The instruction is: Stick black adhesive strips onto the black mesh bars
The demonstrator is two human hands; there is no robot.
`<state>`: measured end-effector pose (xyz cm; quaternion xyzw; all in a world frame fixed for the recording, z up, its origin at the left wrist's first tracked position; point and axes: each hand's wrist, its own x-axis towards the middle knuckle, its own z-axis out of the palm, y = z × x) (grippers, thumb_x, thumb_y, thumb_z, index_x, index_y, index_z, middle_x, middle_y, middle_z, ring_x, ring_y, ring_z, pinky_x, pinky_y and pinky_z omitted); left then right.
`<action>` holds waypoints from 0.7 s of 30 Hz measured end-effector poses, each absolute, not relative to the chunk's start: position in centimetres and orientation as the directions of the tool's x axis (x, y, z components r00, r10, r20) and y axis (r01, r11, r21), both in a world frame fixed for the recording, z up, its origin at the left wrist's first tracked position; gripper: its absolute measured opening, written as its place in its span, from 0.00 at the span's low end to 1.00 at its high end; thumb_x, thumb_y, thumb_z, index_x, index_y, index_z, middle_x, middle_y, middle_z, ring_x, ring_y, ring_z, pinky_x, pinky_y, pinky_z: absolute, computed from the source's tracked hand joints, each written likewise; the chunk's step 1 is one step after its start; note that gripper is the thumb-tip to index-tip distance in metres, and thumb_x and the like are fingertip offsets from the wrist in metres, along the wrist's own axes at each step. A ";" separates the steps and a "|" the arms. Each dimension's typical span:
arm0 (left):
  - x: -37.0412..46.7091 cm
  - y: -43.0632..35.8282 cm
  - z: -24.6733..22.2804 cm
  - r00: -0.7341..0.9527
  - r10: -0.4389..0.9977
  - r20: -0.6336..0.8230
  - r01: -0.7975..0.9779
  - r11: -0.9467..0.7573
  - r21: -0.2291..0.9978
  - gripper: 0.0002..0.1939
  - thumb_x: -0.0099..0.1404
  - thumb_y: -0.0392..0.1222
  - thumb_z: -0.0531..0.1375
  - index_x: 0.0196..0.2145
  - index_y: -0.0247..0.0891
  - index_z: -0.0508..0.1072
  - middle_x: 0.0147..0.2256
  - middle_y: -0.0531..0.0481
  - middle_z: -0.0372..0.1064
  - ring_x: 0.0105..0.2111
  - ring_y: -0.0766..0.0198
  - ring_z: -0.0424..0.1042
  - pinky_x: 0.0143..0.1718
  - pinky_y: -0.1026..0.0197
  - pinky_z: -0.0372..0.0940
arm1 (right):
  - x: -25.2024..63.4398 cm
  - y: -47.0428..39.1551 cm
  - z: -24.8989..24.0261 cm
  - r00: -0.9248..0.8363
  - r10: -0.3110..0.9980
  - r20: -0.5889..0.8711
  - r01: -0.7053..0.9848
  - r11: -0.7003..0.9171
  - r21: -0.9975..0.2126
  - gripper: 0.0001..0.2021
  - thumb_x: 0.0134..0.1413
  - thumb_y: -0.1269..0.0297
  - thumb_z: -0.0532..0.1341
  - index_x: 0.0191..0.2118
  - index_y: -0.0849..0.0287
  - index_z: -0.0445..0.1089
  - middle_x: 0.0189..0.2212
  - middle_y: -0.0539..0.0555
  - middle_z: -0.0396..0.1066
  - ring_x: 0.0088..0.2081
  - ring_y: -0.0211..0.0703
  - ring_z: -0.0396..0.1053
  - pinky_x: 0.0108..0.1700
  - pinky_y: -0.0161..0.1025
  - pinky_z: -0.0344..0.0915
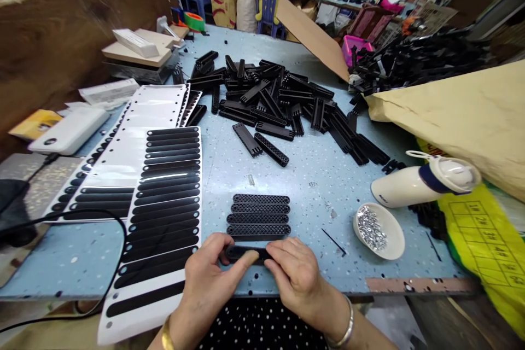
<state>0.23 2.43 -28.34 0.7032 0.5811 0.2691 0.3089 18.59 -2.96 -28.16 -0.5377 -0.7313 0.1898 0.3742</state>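
Note:
Near the table's front edge, my left hand (215,273) and my right hand (296,273) both grip one black strip (241,253), the left at its left end with the thumb on top, the right at its right end. Just beyond it, several black textured strips (258,219) lie stacked in a row, side by side. Left of my hands lies a white sheet (164,213) bearing rows of long black stickers. Farther back, a textured strip (271,149) lies beside a ribbed one (246,139), in front of a large heap of black parts (266,93).
A white bowl (396,235) of small metal pieces and a white bottle (410,186) stand on the right. A white power bank (69,131) and a cable (118,224) lie left. Cardboard (314,38) leans at the back; a person sits beyond.

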 end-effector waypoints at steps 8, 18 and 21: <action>0.8 2.3 -29.4 0.255 0.959 0.125 0.691 -0.271 0.670 0.18 0.62 0.56 0.59 0.25 0.38 0.70 0.24 0.53 0.65 0.22 0.66 0.66 0.24 0.62 0.62 | 18.3 -3.0 -28.4 -0.113 0.932 0.345 0.640 0.333 -0.692 0.10 0.59 0.76 0.56 0.43 0.63 0.73 0.37 0.59 0.75 0.36 0.48 0.70 0.38 0.49 0.68; 0.3 2.2 -29.8 0.300 0.947 0.116 0.719 -0.304 0.625 0.18 0.67 0.54 0.55 0.28 0.39 0.71 0.27 0.52 0.67 0.23 0.67 0.67 0.26 0.64 0.62 | 20.2 -4.0 -28.4 0.070 0.949 0.307 0.541 0.223 -0.811 0.16 0.53 0.71 0.65 0.49 0.61 0.73 0.39 0.59 0.76 0.40 0.48 0.72 0.42 0.47 0.73; 0.1 2.1 -29.7 0.309 0.939 0.151 0.699 -0.332 0.633 0.16 0.67 0.54 0.55 0.33 0.39 0.73 0.28 0.52 0.68 0.24 0.66 0.69 0.27 0.64 0.63 | 21.3 -5.1 -28.6 0.161 0.943 0.291 0.565 0.153 -0.810 0.13 0.52 0.72 0.64 0.45 0.60 0.74 0.35 0.57 0.75 0.36 0.46 0.72 0.37 0.46 0.73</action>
